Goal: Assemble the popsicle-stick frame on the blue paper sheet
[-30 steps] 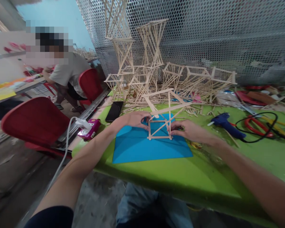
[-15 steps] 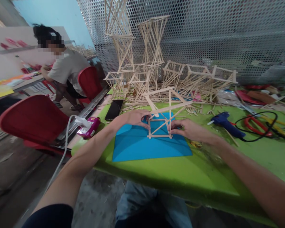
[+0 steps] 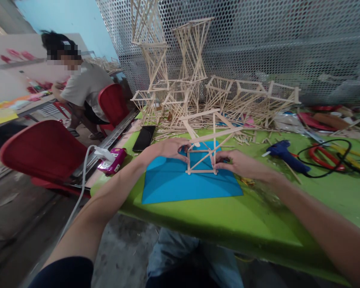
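A blk phone [image 3: 144, 138] is lying on the green desk [image 3: 258, 218] nr a pink plug box [image 3: 114, 162]. A person [image 3: 81, 90] w/ pale shirt [image 3: 94, 82] is sitting on a red chair [image 3: 115, 105].

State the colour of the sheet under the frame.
The sheet is blue; clearest in the head view.

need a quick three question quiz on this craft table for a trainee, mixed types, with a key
1. Multiple choice: what are the left hand and right hand gripping?
A) a black rectangular phone
B) a pale wooden-stick frame
C) a white plug
2. True or false: the blue plastic glue gun lies to the right of the frame.
3. Short answer: what flat thing is directly beneath the frame?

Key: 1. B; 2. True; 3. A blue sheet.
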Demonstrator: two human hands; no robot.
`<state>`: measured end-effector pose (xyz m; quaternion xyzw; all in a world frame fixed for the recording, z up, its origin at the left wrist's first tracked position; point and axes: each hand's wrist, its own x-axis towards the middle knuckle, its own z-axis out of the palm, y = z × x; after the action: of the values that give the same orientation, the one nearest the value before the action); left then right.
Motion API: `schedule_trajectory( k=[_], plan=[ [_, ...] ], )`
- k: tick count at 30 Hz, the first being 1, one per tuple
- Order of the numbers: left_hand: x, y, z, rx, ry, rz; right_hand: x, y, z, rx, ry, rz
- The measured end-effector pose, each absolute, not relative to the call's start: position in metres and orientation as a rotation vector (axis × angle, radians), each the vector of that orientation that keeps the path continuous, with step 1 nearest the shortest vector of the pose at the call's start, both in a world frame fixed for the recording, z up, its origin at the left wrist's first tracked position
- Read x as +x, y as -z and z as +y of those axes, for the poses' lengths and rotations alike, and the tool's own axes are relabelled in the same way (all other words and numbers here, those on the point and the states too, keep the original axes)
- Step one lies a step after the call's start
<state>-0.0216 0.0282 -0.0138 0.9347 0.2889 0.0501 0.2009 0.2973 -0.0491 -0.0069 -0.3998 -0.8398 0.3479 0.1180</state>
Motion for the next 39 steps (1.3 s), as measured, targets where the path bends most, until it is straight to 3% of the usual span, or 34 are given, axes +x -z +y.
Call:
schedule_trajectory(
  k=[8, 18, 24, 34, 39],
  plan=[
    [-0.024, 0.016, 0.030, 2.646, -0.175, 0.827, 0.297, 0.008, -0.049, -1.173, -1.031, -2.435],
    [-0.021, 0.006, 0.021, 2.608, -0.606, 0.787, 0.298, -0.001, -0.056, -1.140, -1.015, -2.162],
    [-0.017, -0.001, 0.017, 2.438, -0.665, 0.881, 0.304, 0.004, -0.053, -1.101, -1.066, -1.978],
    [-0.016, -0.007, 0.011, 1.975, -0.587, 0.626, 0.320, 0.001, -0.047, -0.953, -0.292, -1.680],
    [-0.018, -0.006, 0.013, 1.921, -0.549, 0.629, 0.320, -0.003, -0.047, -1.060, -0.146, -1.709]
  ],
)
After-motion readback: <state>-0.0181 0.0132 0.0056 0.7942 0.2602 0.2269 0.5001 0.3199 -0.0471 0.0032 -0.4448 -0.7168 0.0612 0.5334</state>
